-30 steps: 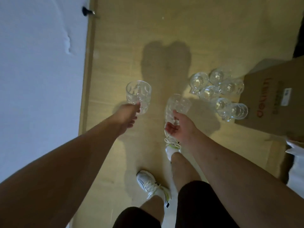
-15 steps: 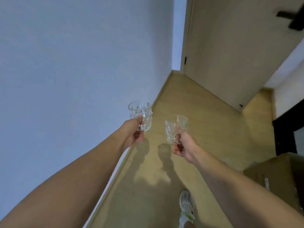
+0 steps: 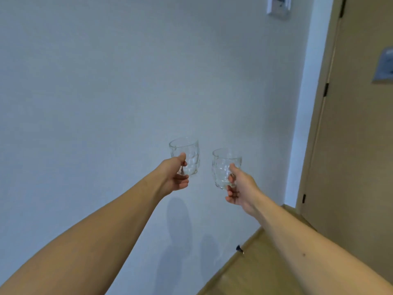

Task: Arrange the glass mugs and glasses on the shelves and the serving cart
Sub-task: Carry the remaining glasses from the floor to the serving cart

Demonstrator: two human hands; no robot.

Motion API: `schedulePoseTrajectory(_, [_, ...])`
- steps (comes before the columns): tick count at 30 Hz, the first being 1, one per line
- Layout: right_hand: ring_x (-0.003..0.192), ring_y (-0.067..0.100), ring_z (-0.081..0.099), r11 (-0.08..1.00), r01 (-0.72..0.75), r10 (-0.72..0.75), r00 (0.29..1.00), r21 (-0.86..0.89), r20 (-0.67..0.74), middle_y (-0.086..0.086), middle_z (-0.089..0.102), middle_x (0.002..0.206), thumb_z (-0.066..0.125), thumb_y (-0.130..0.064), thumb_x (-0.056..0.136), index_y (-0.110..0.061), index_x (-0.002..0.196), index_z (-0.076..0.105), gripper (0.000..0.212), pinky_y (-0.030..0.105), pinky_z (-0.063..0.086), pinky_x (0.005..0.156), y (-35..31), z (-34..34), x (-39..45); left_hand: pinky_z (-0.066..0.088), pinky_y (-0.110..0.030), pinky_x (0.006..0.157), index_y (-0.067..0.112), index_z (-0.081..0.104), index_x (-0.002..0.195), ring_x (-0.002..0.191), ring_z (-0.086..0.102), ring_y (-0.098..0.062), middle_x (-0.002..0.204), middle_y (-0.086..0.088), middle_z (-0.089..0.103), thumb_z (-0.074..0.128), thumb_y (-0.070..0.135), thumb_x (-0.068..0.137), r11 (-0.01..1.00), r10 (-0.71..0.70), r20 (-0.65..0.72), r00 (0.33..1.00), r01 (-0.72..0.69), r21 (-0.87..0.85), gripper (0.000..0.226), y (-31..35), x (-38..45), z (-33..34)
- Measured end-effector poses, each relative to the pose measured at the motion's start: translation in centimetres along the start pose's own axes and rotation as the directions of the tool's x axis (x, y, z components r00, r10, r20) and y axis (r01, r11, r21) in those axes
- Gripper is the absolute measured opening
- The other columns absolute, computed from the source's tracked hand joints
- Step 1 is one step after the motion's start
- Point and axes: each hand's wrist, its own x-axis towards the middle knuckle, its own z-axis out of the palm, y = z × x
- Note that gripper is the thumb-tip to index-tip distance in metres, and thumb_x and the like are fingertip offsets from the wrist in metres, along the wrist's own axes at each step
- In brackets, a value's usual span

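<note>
A: Where are the mugs?

B: Both are held up in the air in front of the pale wall [image 3: 106, 81]. The left glass mug [image 3: 185, 155] stands upright above and just past the curled fingers of the left hand [image 3: 173, 176]. The right glass mug [image 3: 225, 168] is also upright, just to the inner side of the right hand [image 3: 241, 187], and it sits a little lower than the other.

A: How do the fingers lie?

B: On the left hand the thumb presses against the near side of the glass and the fingers are curled in at its handle side, so the hand grips the mug. On the right hand the thumb lies along the mug's side and the fingers are hooked round its handle, clamped on it.

A: Do the two mugs touch?

B: No, there is a gap of bare wall between them.

A: And beyond the hands?

B: Below the fingers, two soft shadows fall on the wall. Below and outward of the right hand runs a strip of wooden floor [image 3: 255, 271], with a small dark door stop [image 3: 239, 248] at the wall's foot. Farther right stands a tan door [image 3: 361, 124] with dark hinges. High above the right fingers a white wall fitting [image 3: 278, 7] is cut off by the top edge.
</note>
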Motion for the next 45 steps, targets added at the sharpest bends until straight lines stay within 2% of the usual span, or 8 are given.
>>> schedulePoseTrajectory(4, [0.052, 0.017, 0.039, 0.998, 0.061, -0.056, 0.989, -0.035, 0.138, 0.004, 0.044, 0.062, 0.054, -0.054, 0.098, -0.019, 0.069, 0.045, 0.046, 0.026, 0.042, 0.049, -3.8, 2.6, -0.6, 0.058, -0.038, 0.075, 0.015, 0.055, 0.086, 0.082, 0.056, -0.032, 0.095, -0.02, 0.056, 0.057, 0.045, 0.1, 0.994, 0.068, -0.128, 0.989, -0.078, -0.073, 0.034, 2.8, -3.7, -2.6])
schedulePoseTrajectory(6, [0.052, 0.017, 0.039, 0.995, 0.089, -0.08, 0.976, -0.037, 0.202, 0.004, 0.044, 0.062, 0.055, -0.053, 0.097, -0.019, 0.067, 0.044, 0.047, 0.025, 0.041, 0.049, -5.0, 4.2, -0.9, 0.058, -0.039, 0.079, 0.014, 0.055, 0.087, 0.082, 0.056, -0.032, 0.095, -0.02, 0.057, 0.057, 0.044, 0.1, 0.99, 0.085, -0.191, 0.978, -0.105, -0.095, 0.033, 3.5, -5.5, -4.0])
schedulePoseTrajectory(8, [0.052, 0.017, 0.039, 0.994, 0.095, -0.077, 0.957, -0.052, 0.279, 0.005, 0.044, 0.061, 0.056, -0.053, 0.097, -0.019, 0.065, 0.044, 0.048, 0.025, 0.042, 0.049, -5.8, 6.0, -1.7, 0.059, -0.038, 0.075, 0.014, 0.055, 0.088, 0.079, 0.057, -0.032, 0.092, -0.02, 0.057, 0.057, 0.045, 0.1, 0.986, 0.095, -0.27, 0.958, -0.127, -0.104, 0.033, 3.9, -7.5, -5.7])
schedulePoseTrajectory(16, [0.053, 0.018, 0.041, 0.99, 0.096, -0.027, 0.838, -0.099, 0.545, 0.006, 0.046, 0.062, 0.056, -0.052, 0.097, -0.018, 0.065, 0.044, 0.048, 0.027, 0.043, 0.051, -6.2, 14.7, -7.6, 0.058, -0.036, 0.067, 0.014, 0.056, 0.089, 0.077, 0.058, -0.031, 0.091, -0.02, 0.058, 0.058, 0.046, 0.099, 0.971, 0.098, -0.557, 0.825, -0.201, -0.128, 0.034, 3.2, -17.8, -13.8])
schedulePoseTrajectory(21, [0.053, 0.018, 0.042, 0.988, 0.092, 0.02, 0.716, -0.123, 0.698, 0.006, 0.048, 0.066, 0.056, -0.055, 0.097, -0.018, 0.069, 0.045, 0.047, 0.027, 0.046, 0.052, -4.3, 20.4, -14.1, 0.06, -0.038, 0.07, 0.015, 0.058, 0.09, 0.077, 0.061, -0.031, 0.093, -0.02, 0.058, 0.059, 0.047, 0.098, 0.963, 0.063, -0.703, 0.708, -0.227, -0.143, 0.033, 0.8, -26.0, -19.8])
schedulePoseTrajectory(29, [0.056, 0.017, 0.044, 0.984, 0.071, 0.106, 0.5, -0.163, 0.859, 0.007, 0.048, 0.075, 0.056, -0.057, 0.096, -0.018, 0.073, 0.048, 0.045, 0.027, 0.048, 0.051, 0.2, 30.0, -28.5, 0.058, -0.036, 0.06, 0.014, 0.058, 0.093, 0.074, 0.062, -0.029, 0.092, -0.02, 0.059, 0.057, 0.05, 0.098, 0.97, -0.017, -0.874, 0.485, -0.203, -0.132, 0.036, -4.1, -42.6, -29.3])
schedulePoseTrajectory(39, [0.059, 0.016, 0.045, 0.977, 0.032, 0.199, 0.239, -0.213, 0.95, 0.005, 0.046, 0.078, 0.06, -0.059, 0.093, -0.017, 0.076, 0.05, 0.046, 0.027, 0.048, 0.05, 8.1, 38.4, -50.5, 0.057, -0.039, 0.068, 0.013, 0.058, 0.094, 0.081, 0.062, -0.033, 0.096, -0.023, 0.06, 0.059, 0.049, 0.098, 0.963, -0.115, -0.961, 0.252, -0.211, -0.171, 0.037, -11.9, -64.5, -37.4])
schedulePoseTrajectory(45, [0.061, 0.018, 0.045, 0.97, 0.046, 0.234, 0.117, -0.24, 0.965, 0.006, 0.046, 0.075, 0.06, -0.058, 0.093, -0.017, 0.074, 0.049, 0.046, 0.028, 0.048, 0.051, 12.2, 42.3, -61.3, 0.056, -0.04, 0.07, 0.011, 0.059, 0.099, 0.093, 0.062, -0.035, 0.105, -0.026, 0.061, 0.06, 0.049, 0.098, 0.952, -0.163, -0.974, 0.16, -0.235, -0.198, 0.038, -16.4, -75.1, -41.5])
